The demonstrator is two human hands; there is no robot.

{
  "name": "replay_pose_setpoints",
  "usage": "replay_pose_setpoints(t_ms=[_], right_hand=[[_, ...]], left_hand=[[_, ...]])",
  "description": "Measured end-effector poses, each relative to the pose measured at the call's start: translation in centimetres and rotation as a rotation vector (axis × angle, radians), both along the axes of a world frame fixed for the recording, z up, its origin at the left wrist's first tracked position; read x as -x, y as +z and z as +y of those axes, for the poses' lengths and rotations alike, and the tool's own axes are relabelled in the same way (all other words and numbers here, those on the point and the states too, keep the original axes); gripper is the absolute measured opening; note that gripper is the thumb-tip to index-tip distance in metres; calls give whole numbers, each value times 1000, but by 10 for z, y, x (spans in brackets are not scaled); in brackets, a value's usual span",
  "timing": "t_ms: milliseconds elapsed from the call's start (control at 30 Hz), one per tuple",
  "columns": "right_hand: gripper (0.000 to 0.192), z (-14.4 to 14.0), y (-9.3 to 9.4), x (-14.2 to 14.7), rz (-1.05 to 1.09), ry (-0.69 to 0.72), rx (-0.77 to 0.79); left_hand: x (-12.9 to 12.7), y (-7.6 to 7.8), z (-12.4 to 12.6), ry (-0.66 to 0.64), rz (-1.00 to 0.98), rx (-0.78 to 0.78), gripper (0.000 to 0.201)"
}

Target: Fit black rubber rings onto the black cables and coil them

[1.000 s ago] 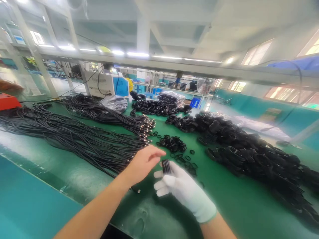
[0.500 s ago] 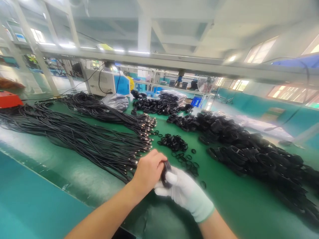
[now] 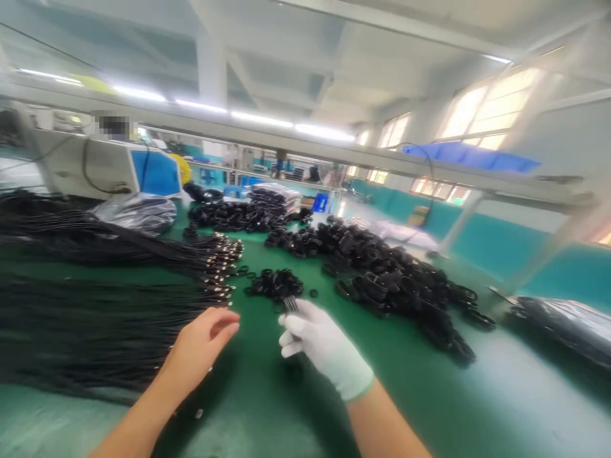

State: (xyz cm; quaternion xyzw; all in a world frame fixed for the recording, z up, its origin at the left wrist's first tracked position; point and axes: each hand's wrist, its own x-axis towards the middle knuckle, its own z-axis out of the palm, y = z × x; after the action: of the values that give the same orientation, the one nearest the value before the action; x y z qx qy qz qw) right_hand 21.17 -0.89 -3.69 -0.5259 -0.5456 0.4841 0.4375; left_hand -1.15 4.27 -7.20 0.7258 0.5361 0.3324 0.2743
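My right hand (image 3: 321,345) wears a white glove and pinches a small stack of black rubber rings (image 3: 290,305) between thumb and fingers, just above the green table (image 3: 429,407). My bare left hand (image 3: 200,343) hovers a little to the left of it, fingers curled and apart, holding nothing that I can see. It sits beside the metal-tipped ends of a broad bundle of black cables (image 3: 95,318). A small heap of loose black rings (image 3: 274,283) lies just beyond both hands.
A long pile of coiled black cable bundles (image 3: 382,280) runs along the right of the table. More cables (image 3: 119,238) and a plastic bag (image 3: 138,213) lie at the back left beside a white and blue machine (image 3: 109,168). A dark bag (image 3: 568,321) sits at far right.
My left hand was closed around the ring stack with the right; it has let go and drawn away to the left. The view has swung to the right.
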Motion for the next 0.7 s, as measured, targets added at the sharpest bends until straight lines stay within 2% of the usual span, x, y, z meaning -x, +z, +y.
replay_pose_setpoints(t_ms=[67, 167, 267, 333, 500, 600, 700], right_hand=[[59, 10, 10, -34, -167, -185, -55], [66, 28, 22, -101, -466, -477, -137], [66, 45, 30, -163, -702, -614, -142], [64, 54, 32, -192, -811, -653, -120], [36, 62, 30, -222, -898, -648, -85], [34, 57, 38, -231, -850, -675, -137], [35, 45, 56, -236, -785, -765, -217]], left_hand=[[1, -3, 2, -25, 68, 12, 29], [0, -5, 3, -51, 125, 14, 32], [-3, -8, 4, -57, 163, 16, 31], [-5, -11, 4, -56, 183, 14, 31], [-7, -14, 7, -88, 192, -3, 28], [-8, -14, 7, -92, 194, 1, 27], [-8, -14, 5, -102, 199, -5, 28]])
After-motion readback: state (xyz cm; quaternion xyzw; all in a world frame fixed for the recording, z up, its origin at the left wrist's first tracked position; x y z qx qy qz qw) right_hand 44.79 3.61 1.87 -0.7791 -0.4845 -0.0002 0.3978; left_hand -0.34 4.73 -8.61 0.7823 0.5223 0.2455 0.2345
